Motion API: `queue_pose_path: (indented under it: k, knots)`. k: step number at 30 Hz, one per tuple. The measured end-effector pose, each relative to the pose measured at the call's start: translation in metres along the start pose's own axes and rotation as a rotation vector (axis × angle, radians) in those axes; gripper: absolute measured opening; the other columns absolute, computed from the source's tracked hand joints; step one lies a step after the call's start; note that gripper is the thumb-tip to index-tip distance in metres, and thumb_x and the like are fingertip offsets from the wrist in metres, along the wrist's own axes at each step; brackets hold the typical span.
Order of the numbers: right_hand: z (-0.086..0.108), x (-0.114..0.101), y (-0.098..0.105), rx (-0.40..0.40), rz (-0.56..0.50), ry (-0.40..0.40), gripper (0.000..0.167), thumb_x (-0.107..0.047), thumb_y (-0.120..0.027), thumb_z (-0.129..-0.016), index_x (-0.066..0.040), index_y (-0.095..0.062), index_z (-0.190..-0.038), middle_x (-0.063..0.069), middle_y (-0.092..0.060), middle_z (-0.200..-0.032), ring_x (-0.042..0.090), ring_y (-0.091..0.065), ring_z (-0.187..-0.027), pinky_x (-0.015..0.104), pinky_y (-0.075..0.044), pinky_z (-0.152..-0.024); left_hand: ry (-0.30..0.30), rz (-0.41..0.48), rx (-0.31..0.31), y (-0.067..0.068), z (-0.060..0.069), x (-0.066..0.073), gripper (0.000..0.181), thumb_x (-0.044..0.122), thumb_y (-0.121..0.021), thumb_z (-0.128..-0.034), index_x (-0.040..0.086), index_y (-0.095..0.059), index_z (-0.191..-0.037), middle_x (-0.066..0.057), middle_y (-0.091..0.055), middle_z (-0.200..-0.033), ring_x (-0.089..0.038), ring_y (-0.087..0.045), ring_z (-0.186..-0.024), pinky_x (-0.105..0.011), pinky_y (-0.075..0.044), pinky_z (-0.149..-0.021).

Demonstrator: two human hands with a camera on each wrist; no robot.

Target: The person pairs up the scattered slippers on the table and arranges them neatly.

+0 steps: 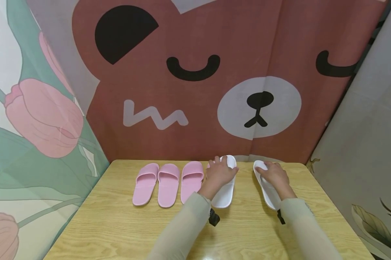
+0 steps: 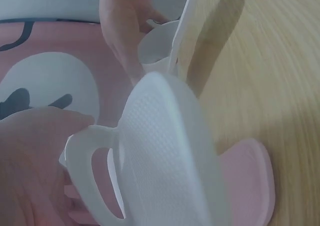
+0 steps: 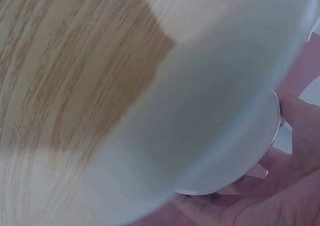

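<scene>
My left hand grips a white slipper over its strap, toe toward the back of the table. In the left wrist view this slipper is tilted, its textured footbed facing the hand. My right hand holds the other white slipper by the strap, farther right and tipped onto its side. Its sole fills much of the right wrist view, fingers curled round the strap. Pink slippers stand left of my left hand: a leftmost one, a middle one and a nearer one.
The slippers are along the back of a wooden table. A bear-print curtain hangs just behind its rear edge. Flower-print cloth hangs at the left, and a pale curtain at the right. A bit of pink shows behind my left hand.
</scene>
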State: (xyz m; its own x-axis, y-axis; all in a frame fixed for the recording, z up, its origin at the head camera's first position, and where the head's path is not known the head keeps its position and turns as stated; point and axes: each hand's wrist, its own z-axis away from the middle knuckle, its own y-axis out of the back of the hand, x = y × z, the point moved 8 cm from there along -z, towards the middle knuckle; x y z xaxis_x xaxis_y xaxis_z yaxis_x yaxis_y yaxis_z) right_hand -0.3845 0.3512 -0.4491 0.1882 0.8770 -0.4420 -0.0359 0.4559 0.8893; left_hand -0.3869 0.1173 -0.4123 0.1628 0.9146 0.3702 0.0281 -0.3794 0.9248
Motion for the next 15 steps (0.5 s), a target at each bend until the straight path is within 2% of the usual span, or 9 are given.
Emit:
queue_pose_path:
  k: [7, 15]
  knots:
    - [-0.003, 0.001, 0.001, -0.003, 0.015, -0.010, 0.080, -0.056, -0.049, -0.100, 0.000, -0.032, -0.155, 0.039, -0.029, -0.151, 0.062, -0.036, -0.130, 0.070, -0.036, -0.102, 0.005, 0.015, -0.016, -0.005, -0.003, 0.008, 0.078, 0.069, -0.051, -0.0921, 0.017, -0.046, -0.150, -0.012, -0.048, -0.142, -0.035, -0.047, -0.128, -0.049, -0.052, -0.087]
    - [-0.004, -0.001, 0.001, -0.009, 0.011, -0.019, 0.081, -0.057, -0.050, -0.100, 0.000, -0.034, -0.155, 0.039, -0.031, -0.151, 0.061, -0.036, -0.131, 0.069, -0.036, -0.103, 0.006, 0.005, -0.032, -0.010, -0.007, 0.020, 0.078, 0.069, -0.051, -0.0924, 0.017, -0.045, -0.150, -0.013, -0.047, -0.141, -0.036, -0.047, -0.127, -0.047, -0.052, -0.089]
